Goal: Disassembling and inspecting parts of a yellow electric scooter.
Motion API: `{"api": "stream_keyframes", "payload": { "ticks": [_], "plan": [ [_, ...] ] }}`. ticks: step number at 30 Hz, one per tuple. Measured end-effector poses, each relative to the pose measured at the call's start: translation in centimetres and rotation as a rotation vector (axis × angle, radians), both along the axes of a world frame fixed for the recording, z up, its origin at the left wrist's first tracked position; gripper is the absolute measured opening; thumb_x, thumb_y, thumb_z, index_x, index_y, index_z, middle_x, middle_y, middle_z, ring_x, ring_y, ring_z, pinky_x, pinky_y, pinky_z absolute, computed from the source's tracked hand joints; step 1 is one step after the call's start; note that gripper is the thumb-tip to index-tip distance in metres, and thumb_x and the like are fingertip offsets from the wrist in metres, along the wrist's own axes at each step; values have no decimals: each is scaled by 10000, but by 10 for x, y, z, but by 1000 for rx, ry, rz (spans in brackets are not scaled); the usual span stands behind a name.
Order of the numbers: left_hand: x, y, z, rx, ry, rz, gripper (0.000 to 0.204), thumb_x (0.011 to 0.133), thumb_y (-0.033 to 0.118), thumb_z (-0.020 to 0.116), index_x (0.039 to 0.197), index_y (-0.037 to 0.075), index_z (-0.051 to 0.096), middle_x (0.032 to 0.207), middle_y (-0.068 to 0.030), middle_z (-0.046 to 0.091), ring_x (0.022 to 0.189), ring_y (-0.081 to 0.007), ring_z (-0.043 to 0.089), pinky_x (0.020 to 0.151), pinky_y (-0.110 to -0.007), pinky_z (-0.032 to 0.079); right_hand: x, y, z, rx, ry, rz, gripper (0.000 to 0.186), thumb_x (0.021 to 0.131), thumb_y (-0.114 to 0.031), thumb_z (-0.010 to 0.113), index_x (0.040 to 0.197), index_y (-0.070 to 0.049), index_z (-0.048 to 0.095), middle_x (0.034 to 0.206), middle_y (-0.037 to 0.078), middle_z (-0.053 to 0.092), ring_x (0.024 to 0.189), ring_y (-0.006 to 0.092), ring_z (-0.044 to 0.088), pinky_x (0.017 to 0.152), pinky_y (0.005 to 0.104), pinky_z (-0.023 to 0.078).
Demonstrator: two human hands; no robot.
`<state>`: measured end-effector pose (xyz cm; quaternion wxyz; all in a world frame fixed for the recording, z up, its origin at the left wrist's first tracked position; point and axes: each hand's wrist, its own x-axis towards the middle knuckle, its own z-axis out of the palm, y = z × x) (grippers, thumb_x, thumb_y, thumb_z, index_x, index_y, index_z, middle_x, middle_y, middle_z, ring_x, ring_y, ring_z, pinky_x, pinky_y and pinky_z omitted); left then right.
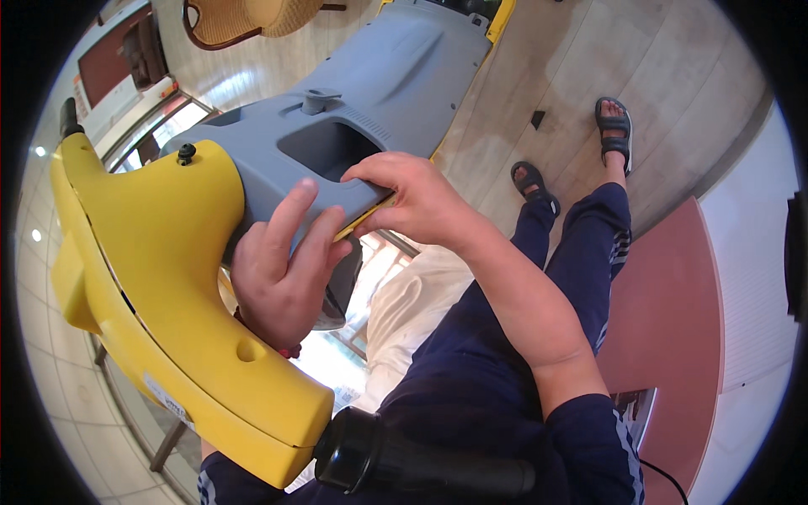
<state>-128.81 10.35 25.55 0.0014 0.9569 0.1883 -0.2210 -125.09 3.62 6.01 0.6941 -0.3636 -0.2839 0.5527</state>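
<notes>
Wicker chair (273, 15) beyond the grey cover (391, 88); yellow handle (198, 307) overlapping the wrist of the left hand (282, 273) — open recess (326, 147) in the cover, shadowed, contents indistinct — cover smooth, slotted beside the recess, located at both hands: right hand (414, 198) pinching its near edge, left fingers spread close by

The grey body (404, 76) looks like smooth, dull plastic, the yellow handlebar cover (181, 261) like smooth plastic with a soft shine, the black collar (345, 450) hard and shiny, the chair seat (278, 15) rough and woven, the trousers (589, 227) cloth, and the floor (673, 93) like wood.
</notes>
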Motion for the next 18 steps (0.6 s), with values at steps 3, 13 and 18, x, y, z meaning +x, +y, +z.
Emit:
{"api": "stream_keyframes", "payload": {
  "ticks": [3, 13, 18],
  "plan": [
    [1, 4, -3, 12, 111, -43, 259, 709, 75, 747, 946, 28, 654, 1035, -146, 630, 709, -241, 577, 596, -303, 460, -2, 0, 1, 21, -28, -75, 471, 596, -87, 789, 1036, -41, 627, 962, 92, 641, 890, 263, 590, 784, 335, 471],
    [0, 1, -7, 37, -50, -68, 208, 695, 111, 753, 861, 25, 662, 984, -115, 667, 645, -222, 575, 574, -309, 464, -9, -2, 1, 3, -58, -123, 482, 659, -99, 752, 1121, -62, 621, 1004, 105, 655, 921, 269, 615, 812, 330, 487],
    [-3, 2, -4, -16, 15, 5, 245, 701, 70, 745, 915, 3, 646, 1035, -139, 652, 781, -265, 622, 679, -329, 494, -15, -5, -15, -4, -201, -109, 519, 654, -153, 766, 1138, -58, 603, 1081, 106, 626, 1016, 283, 568, 867, 370, 451]
  ]
}}
